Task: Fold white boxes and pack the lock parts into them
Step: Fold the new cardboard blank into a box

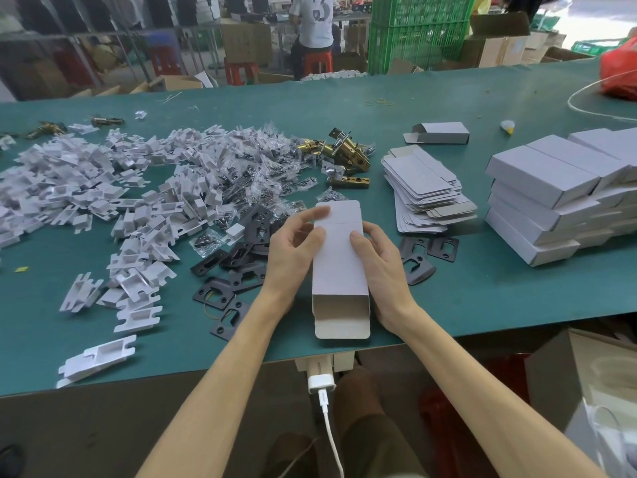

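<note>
Cardboard this thin looks light and is probably stiff only along its creases, so the white box (339,267) would likely buckle if squeezed mid-panel. It is held low at the near edge of the bench (482,305), its near end open and its far flap unfolded. The left hand (296,246) and right hand (379,260) grip its long sides, thumbs on the top face. Holding near the edges seems safest. Black plates (241,270) just beside it look hard and heavier.
</note>
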`<action>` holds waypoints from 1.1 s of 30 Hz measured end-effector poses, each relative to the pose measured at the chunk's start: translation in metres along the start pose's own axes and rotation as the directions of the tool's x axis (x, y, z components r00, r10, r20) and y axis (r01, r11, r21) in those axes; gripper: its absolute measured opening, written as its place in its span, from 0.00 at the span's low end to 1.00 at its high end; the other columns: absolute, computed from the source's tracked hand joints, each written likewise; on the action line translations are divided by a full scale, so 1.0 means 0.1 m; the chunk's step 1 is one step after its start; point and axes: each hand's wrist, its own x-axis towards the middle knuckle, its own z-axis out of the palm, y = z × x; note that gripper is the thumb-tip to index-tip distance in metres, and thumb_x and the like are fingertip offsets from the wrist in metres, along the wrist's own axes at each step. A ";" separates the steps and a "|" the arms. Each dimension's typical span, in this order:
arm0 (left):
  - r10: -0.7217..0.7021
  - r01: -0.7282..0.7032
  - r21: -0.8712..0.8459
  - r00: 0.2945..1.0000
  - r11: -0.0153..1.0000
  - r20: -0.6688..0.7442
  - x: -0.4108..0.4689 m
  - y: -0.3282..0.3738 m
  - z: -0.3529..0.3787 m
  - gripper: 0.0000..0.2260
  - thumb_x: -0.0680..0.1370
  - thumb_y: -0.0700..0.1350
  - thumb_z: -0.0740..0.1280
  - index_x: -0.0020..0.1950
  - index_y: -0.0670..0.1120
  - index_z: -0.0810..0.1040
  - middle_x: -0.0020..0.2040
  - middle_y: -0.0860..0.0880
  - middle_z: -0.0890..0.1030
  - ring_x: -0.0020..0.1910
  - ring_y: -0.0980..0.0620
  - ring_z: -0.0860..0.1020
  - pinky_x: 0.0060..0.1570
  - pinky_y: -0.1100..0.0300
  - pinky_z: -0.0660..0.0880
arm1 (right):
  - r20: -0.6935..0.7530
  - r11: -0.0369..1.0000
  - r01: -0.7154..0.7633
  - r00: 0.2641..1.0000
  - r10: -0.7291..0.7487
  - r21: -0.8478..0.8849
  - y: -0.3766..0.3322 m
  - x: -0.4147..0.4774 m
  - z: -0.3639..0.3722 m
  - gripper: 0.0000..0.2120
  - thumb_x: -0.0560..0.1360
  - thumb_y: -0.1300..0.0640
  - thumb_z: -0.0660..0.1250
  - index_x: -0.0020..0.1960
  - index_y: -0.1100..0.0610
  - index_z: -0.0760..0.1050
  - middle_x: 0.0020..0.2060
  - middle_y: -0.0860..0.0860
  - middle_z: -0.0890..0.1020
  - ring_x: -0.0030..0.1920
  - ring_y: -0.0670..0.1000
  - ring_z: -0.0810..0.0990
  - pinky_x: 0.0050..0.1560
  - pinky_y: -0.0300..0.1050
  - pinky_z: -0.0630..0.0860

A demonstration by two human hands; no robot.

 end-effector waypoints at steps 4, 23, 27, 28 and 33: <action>-0.014 0.015 -0.052 1.000 0.999 0.027 -0.02 0.04 0.02 0.14 0.78 0.43 0.68 0.64 0.50 0.81 0.58 0.48 0.83 0.50 0.50 0.77 0.51 0.50 0.78 | -0.001 1.000 0.003 1.000 -0.003 0.019 0.00 0.00 0.00 0.09 0.84 0.54 0.64 0.62 0.53 0.77 0.52 0.56 0.85 0.46 0.52 0.85 0.45 0.49 0.83; -0.133 0.138 -0.180 0.990 0.974 0.042 0.06 -0.06 -0.01 0.11 0.83 0.36 0.66 0.64 0.42 0.82 0.54 0.42 0.87 0.48 0.48 0.82 0.50 0.51 0.80 | -0.008 1.000 0.018 1.000 -0.018 -0.013 -0.03 -0.02 0.01 0.10 0.83 0.54 0.65 0.64 0.53 0.76 0.52 0.58 0.84 0.46 0.53 0.83 0.47 0.54 0.82; -0.069 0.070 -0.044 0.997 0.997 0.021 0.04 -0.06 0.03 0.10 0.84 0.38 0.67 0.64 0.40 0.81 0.51 0.46 0.87 0.44 0.55 0.82 0.42 0.62 0.80 | -0.018 1.000 0.016 1.000 -0.016 0.009 -0.03 -0.02 0.01 0.09 0.83 0.55 0.65 0.63 0.53 0.77 0.52 0.59 0.83 0.45 0.53 0.83 0.47 0.56 0.82; -0.061 0.062 -0.038 0.998 0.997 0.019 0.04 -0.06 0.04 0.10 0.84 0.39 0.67 0.64 0.40 0.81 0.51 0.46 0.87 0.44 0.55 0.82 0.42 0.62 0.80 | -0.020 1.000 0.017 1.000 -0.017 0.006 -0.03 -0.02 0.01 0.09 0.83 0.55 0.65 0.63 0.52 0.77 0.52 0.59 0.83 0.45 0.53 0.83 0.47 0.56 0.82; -0.047 0.047 -0.023 0.999 0.999 0.016 0.03 -0.06 0.03 0.08 0.84 0.41 0.68 0.62 0.43 0.81 0.55 0.46 0.85 0.48 0.55 0.82 0.45 0.59 0.79 | -0.017 1.000 0.011 1.000 -0.011 -0.001 -0.04 -0.03 0.01 0.09 0.83 0.55 0.65 0.63 0.50 0.77 0.52 0.57 0.84 0.48 0.54 0.84 0.50 0.60 0.82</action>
